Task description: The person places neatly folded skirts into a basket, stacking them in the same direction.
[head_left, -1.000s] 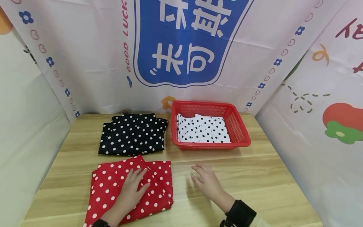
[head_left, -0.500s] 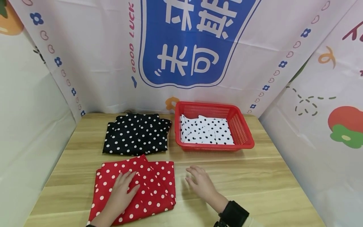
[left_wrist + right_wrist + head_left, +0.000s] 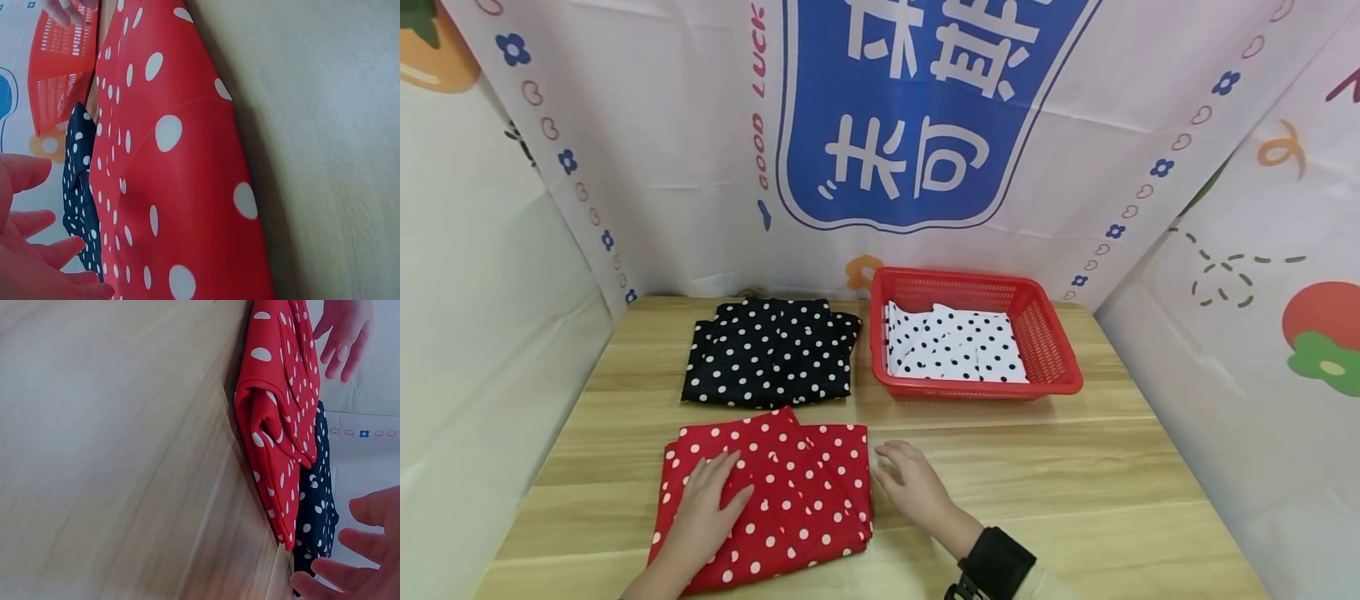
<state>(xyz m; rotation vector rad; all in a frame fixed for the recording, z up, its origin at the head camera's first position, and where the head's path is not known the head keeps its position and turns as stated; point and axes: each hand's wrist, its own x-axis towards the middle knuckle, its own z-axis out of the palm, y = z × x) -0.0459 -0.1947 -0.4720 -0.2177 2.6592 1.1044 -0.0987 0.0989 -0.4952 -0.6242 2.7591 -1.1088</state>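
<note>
A folded red cloth with white dots (image 3: 790, 500) lies at the front of the table. Over its left part is my left hand (image 3: 703, 508), fingers spread and loosely bent, holding nothing; in the left wrist view the fingers (image 3: 37, 219) appear raised off the fabric. My right hand (image 3: 917, 492) hovers just right of the cloth's right edge, fingers relaxed, with nothing in it. Behind the red cloth lies a folded black cloth with white dots (image 3: 771, 354). To its right, a folded white cloth with black dots (image 3: 955, 346) sits inside a red plastic basket (image 3: 1052, 350).
The wooden table (image 3: 1075, 475) carries these things. Printed white sheets (image 3: 692, 167) hang along its back and both sides. The basket stands near the table's back edge.
The head view has turned slightly left, shifting everything rightward in it. Relative to the red cloth, my left hand has drifted left and my right hand has come nearer its right edge.
</note>
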